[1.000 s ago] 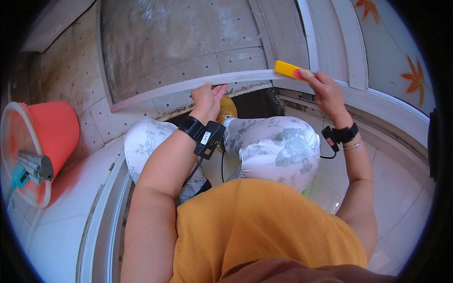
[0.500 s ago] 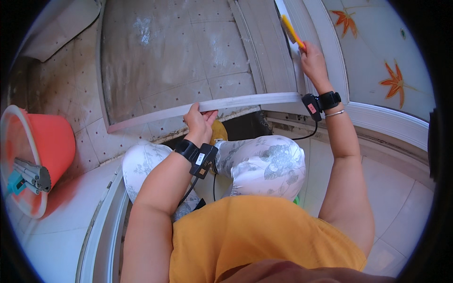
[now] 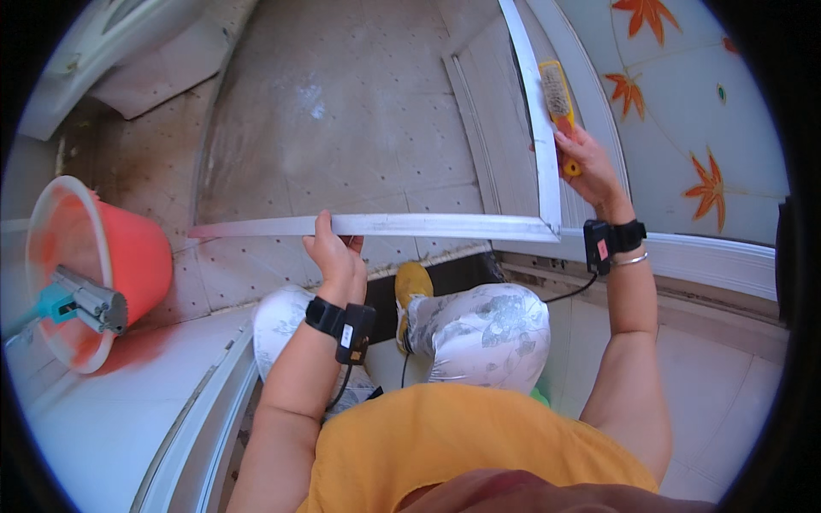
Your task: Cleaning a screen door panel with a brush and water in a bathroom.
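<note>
1. Our left hand (image 3: 335, 256) is closed around the near bar of a pale screen frame (image 3: 445, 226), thumb over its upper face, fingers curled beneath.
2. Our right hand (image 3: 592, 167) is closed around the handle of a yellow brush (image 3: 558, 92), whose pale bristles face up towards us.
3. The brush lies alongside the outer edge of the frame's right bar; we cannot tell whether it touches.
4. The frame stretches out in front of us, its near right corner between our two hands, and through its mesh (image 3: 342, 145) we see speckled floor tiles.
5. To our right stands a pale panel (image 3: 753, 162) with orange leaf shapes.
6. To our left we see a red bucket (image 3: 137, 256), with a grey and teal mop head (image 3: 90, 301) at its mouth.
7. Below the near bar shows our yellow shoe (image 3: 413, 282).
</note>
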Tool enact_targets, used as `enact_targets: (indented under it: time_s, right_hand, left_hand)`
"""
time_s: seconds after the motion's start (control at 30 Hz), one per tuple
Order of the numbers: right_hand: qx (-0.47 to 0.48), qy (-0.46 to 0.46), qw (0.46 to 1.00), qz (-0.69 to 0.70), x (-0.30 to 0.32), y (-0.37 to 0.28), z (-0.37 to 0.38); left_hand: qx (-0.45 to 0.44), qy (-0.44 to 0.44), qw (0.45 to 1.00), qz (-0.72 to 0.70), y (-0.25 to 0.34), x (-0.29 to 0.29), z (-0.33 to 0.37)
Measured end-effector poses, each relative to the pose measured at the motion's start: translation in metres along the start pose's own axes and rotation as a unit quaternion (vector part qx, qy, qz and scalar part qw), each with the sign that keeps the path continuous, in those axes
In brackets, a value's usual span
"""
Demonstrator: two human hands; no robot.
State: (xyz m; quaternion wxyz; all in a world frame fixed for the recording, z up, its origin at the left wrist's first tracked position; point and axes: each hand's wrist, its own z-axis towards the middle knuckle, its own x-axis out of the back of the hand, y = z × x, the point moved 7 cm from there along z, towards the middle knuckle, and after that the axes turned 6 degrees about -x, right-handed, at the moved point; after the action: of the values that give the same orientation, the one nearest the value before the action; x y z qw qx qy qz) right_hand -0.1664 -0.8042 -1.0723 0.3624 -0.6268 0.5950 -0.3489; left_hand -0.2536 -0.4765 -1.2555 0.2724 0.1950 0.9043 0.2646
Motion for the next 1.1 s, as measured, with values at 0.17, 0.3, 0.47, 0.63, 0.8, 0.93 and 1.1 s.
enact_targets:
  time_s: [0.17,0.3,0.47,0.63,0.8,0.93,1.1]
  right_hand:
    - [0.061,-0.002,0.990,0.125,-0.027,-0.012,0.001]
    - [0.117,-0.033,0.988,0.098,-0.070,-0.049,-0.007]
    - [0.195,-0.032,0.976,0.095,-0.099,-0.077,-0.006]
    - [0.209,-0.121,0.950,0.200,-0.127,-0.094,-0.014]
    - [0.142,-0.024,0.984,0.102,-0.088,-0.026,0.023]
    - [0.078,0.034,0.995,0.056,-0.055,0.051,0.036]
    - [0.054,0.071,0.993,0.073,-0.041,0.087,0.017]
  left_hand:
    - [0.029,-0.124,0.991,0.049,0.023,0.012,0.011]
    - [-0.290,-0.078,0.936,0.186,0.082,0.050,0.035]
    - [-0.546,-0.188,0.608,0.545,0.132,-0.048,-0.091]
    - [-0.663,-0.296,0.543,0.422,0.147,-0.079,-0.107]
    - [-0.687,-0.256,0.593,0.333,0.189,-0.099,-0.144]
    - [-0.670,-0.209,0.654,0.283,0.217,-0.106,-0.151]
    - [-0.633,-0.199,0.738,0.125,0.235,-0.105,-0.138]
